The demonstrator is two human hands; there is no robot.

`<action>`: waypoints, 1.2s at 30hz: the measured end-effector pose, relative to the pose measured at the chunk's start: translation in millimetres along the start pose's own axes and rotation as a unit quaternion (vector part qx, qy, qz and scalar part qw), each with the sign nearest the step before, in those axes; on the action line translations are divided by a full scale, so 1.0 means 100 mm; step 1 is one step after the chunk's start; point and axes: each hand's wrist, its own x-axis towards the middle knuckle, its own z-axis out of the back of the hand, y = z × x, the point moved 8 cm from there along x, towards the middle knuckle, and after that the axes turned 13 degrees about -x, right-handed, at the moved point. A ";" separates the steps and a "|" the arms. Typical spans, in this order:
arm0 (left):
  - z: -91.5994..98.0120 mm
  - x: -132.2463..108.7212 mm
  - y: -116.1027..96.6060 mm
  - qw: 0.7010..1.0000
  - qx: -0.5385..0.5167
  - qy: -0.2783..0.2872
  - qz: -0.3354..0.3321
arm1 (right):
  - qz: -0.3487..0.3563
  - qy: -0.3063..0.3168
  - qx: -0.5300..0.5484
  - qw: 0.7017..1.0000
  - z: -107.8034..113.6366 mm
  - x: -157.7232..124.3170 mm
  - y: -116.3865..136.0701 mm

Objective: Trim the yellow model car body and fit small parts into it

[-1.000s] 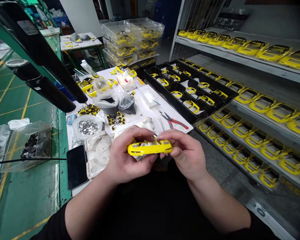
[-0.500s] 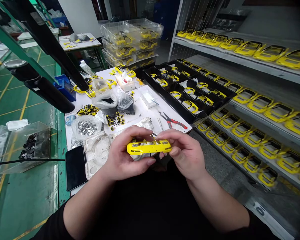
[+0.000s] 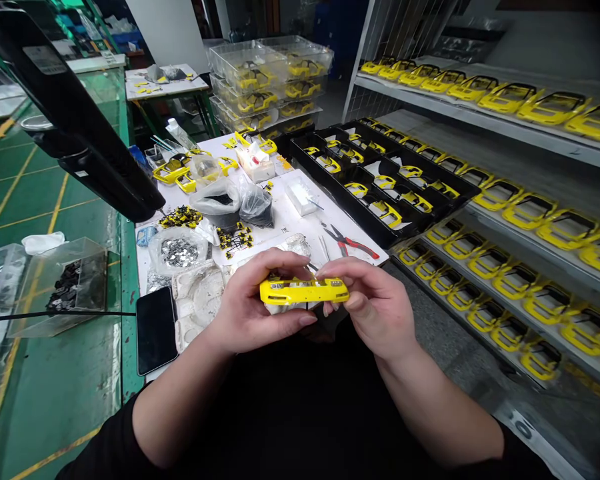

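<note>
Metal shelving [image 3: 485,130] is lined along the right with yellow car shells framed in black. The view is shifted slightly from the earlier frames, and a blue bin [image 3: 138,157] seen plainly before is now mostly hidden behind a black bar [image 3: 75,113] at the upper left.

A white-topped table [image 3: 300,230] is seen ahead, with stacked clear plastic boxes [image 3: 250,73] holding yellow parts beyond its far edge. Black trays [image 3: 330,200] of yellow parts are set along its right side. A black phone [image 3: 156,330] is laid near the left edge, beside a molded pulp tray [image 3: 197,300], and a bag of silver pieces [image 3: 179,253] is placed farther in. Red-handled pliers [image 3: 347,243] are left near the right edge.

The left hand [image 3: 257,300] and right hand [image 3: 375,307] are brought together, held above the near part of the table and clamped on the two ends of a yellow model car shell [image 3: 304,291]. The shell is now held almost level, its long side toward the camera, and it sits slightly higher in the picture than before.
</note>
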 end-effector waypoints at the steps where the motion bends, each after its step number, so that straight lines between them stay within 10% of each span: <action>1: 0.00 0.00 0.01 1.000 -0.002 -0.001 -0.001 | -0.001 0.000 -0.001 1.000 0.00 0.00 0.00; 36: 0.12 -0.08 -0.11 0.987 0.041 -0.130 -0.081 | 0.004 -0.013 -0.007 1.000 0.03 -0.01 0.03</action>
